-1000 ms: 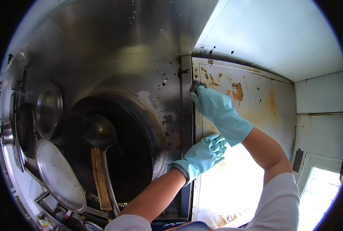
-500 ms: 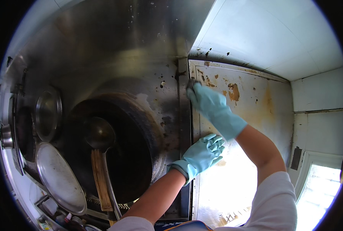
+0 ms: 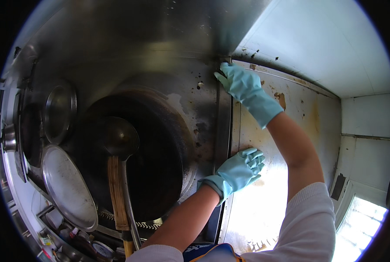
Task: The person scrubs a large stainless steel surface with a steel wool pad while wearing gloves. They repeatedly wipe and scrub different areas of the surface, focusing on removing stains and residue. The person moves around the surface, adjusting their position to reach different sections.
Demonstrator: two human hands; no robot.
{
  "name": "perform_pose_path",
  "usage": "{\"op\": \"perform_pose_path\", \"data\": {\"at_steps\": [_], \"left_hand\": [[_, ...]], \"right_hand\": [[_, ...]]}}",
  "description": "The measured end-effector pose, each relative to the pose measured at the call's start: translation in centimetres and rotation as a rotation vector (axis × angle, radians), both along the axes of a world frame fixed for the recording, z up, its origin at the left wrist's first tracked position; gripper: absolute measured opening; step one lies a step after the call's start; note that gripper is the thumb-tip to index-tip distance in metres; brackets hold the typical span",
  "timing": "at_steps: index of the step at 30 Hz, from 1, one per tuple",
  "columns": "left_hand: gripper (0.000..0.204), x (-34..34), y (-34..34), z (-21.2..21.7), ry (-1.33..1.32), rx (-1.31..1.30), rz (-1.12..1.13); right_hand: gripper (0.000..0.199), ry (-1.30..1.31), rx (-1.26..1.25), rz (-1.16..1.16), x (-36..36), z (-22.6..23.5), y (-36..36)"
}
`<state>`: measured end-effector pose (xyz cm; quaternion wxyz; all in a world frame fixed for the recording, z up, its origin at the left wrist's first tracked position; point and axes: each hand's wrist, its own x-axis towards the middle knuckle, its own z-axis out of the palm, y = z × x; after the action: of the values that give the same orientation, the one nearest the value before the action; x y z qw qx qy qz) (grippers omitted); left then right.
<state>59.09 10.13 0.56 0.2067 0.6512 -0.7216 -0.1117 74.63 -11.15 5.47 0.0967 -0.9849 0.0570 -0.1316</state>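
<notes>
Both of my hands wear light teal rubber gloves. My right hand point(image 3: 244, 83) reaches to the far corner of a stained metal worktop point(image 3: 291, 131), where it meets the dark metal edge strip point(image 3: 223, 126). Its fingers are bent and closed at the corner; whatever lies under them is hidden. Nearer to me, my left hand point(image 3: 243, 169) lies open and flat on the worktop, fingers together and pointing right, its wrist crossing the edge strip. Brown stains and a patch of flaked coating point(image 3: 280, 100) mark the worktop.
Left of the strip sits a large black wok point(image 3: 160, 174) with a ladle point(image 3: 120, 136) and a wooden-handled bamboo brush point(image 3: 117, 192) in it. Metal lids point(image 3: 68, 190) stand farther left. A steel wall point(image 3: 129, 35) rises behind; a bright window point(image 3: 361, 222) is at right.
My right hand has moved farther away along the edge into the corner, and the dark thing at its fingertips is now out of sight. My left hand stays flat on the worktop.
</notes>
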Motion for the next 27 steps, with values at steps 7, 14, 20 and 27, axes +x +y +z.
{"op": "perform_pose_path", "data": {"at_steps": [7, 14, 20, 27], "left_hand": [[0.054, -0.7, -0.1, -0.5, 0.171, 0.038, 0.045], [0.051, 0.4, -0.1, 0.1, 0.033, -0.002, -0.001], [0.05, -0.1, -0.2, 0.0, 0.045, -0.002, 0.004], [0.05, -0.1, -0.1, -0.1, 0.017, -0.044, 0.019]], "right_hand": [[0.047, 0.926, 0.114, 0.323, -8.6, 5.6, 6.9], [0.039, 0.023, -0.018, -0.08, 2.9, -3.5, -3.5], [0.02, 0.532, 0.472, -0.02, -3.8, -2.3, 3.3], [0.027, 0.271, -0.073, -0.06, 3.8, -1.8, 0.2]]}}
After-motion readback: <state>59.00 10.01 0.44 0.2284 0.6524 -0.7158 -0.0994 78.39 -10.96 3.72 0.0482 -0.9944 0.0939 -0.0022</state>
